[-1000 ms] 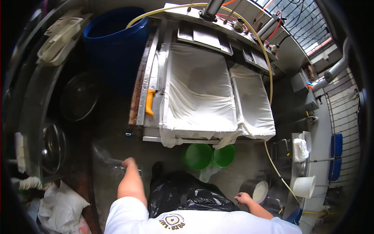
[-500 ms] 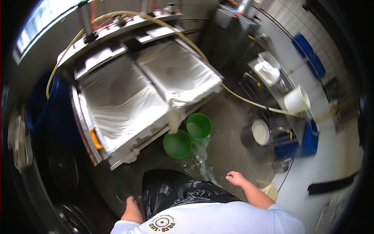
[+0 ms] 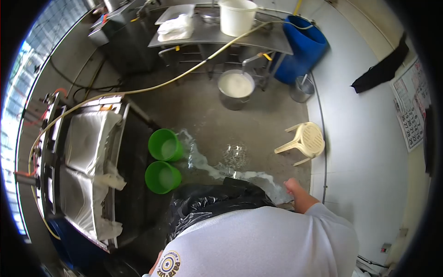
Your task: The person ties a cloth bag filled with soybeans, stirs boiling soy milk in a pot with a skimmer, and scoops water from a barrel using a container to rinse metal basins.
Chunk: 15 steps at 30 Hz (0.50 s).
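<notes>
Your right hand (image 3: 293,187) hangs beside your shiny black plastic apron (image 3: 203,199), fingers partly curled; nothing shows in it, though whether it grips something small cannot be told; your left hand is out of view, its grip unknown. The cream plastic stool (image 3: 310,140) stands just past your right hand, near the white wall; two round green plastic buckets (image 3: 155,170) sit to your left, beside the white cloth-draped boxes (image 3: 87,143). You have turned from those boxes, now off at your left; this seems to leave them unattended, while the round metal pot of pale liquid (image 3: 234,102) stands farther ahead, before the steel table (image 3: 204,33).
</notes>
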### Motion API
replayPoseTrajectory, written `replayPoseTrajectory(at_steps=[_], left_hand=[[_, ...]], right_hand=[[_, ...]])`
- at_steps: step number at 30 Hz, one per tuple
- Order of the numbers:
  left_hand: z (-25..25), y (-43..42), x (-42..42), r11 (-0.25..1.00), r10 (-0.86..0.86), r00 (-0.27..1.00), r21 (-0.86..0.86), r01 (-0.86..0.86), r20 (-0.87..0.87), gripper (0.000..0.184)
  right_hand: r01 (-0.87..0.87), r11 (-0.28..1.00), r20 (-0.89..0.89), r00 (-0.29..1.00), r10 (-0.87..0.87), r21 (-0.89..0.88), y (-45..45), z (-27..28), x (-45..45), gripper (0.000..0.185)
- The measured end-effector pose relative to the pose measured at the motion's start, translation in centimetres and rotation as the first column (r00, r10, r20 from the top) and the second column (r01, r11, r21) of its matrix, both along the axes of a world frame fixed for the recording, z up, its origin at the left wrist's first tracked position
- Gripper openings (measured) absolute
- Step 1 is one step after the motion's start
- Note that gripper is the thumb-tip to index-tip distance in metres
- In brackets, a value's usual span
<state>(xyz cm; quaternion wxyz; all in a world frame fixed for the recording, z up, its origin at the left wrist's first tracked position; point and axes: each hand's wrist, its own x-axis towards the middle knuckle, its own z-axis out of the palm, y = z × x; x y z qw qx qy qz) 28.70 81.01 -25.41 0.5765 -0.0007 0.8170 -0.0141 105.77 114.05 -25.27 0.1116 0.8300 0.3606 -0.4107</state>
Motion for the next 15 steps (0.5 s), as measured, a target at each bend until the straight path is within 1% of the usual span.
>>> replayPoseTrajectory(at_steps=[2,3,5,7,8,9,10,11,12,13,14,15], left_hand=[[0.0,4.7,1.0,0.989,-0.144,0.989,-0.016,0.144,0.018,0.023],[-0.1,7.0,1.5,0.976,-0.214,0.976,-0.026,0.215,0.030,0.023],[-0.8,11.3,2.3,0.935,-0.349,0.935,-0.050,0.352,0.056,0.023],[-2.2,15.8,2.8,0.868,-0.484,0.871,-0.077,0.490,0.089,0.024],[-3.3,18.3,3.0,0.818,-0.559,0.822,-0.090,0.568,0.109,0.024],[-4.5,21.1,3.0,0.755,-0.634,0.761,-0.101,0.648,0.141,0.024],[-6.2,23.8,3.0,0.681,-0.706,0.687,-0.104,0.725,0.173,0.024],[-8.0,26.7,3.2,0.591,-0.775,0.595,-0.089,0.802,0.211,0.024],[-10.0,29.8,3.3,0.474,-0.847,0.471,-0.053,0.879,0.247,0.024],[-12.1,32.9,3.5,0.350,-0.900,0.337,-0.002,0.937,0.275,0.025],[-14.5,36.3,3.5,0.267,-0.924,0.247,0.031,0.963,0.293,0.025],[-16.8,39.7,3.6,0.267,-0.914,0.248,0.017,0.963,0.321,0.025]], right_hand=[[-0.086,0.992,-0.041,0.996,0.082,-0.088,0.9,0.8,2.6,0.028],[-0.073,0.993,-0.040,0.997,0.070,-0.091,1.8,0.4,3.5,0.028],[-0.099,0.977,-0.066,0.991,0.113,0.189,3.3,-1.3,5.1,0.028],[0.108,0.972,-0.188,0.980,-0.069,0.206,6.6,-0.1,4.0,0.027],[0.113,0.954,-0.224,0.973,-0.050,0.278,7.9,-1.3,4.0,0.028],[0.116,0.929,-0.255,0.967,-0.025,0.350,9.5,-3.0,4.3,0.028],[0.121,0.927,-0.243,0.969,-0.034,0.355,10.9,-2.1,3.8,0.028],[0.036,0.917,-0.203,0.978,0.050,0.398,12.5,-1.3,3.1,0.028],[-0.055,0.899,-0.158,0.978,0.136,0.434,14.3,-0.4,2.9,0.028],[-0.063,0.898,-0.144,0.980,0.138,0.435,15.7,-0.1,3.7,0.028],[-0.148,0.877,-0.111,0.969,0.221,0.458,16.6,-0.4,4.3,0.028],[-0.234,0.847,-0.076,0.949,0.305,0.477,17.9,-0.7,4.8,0.029]])
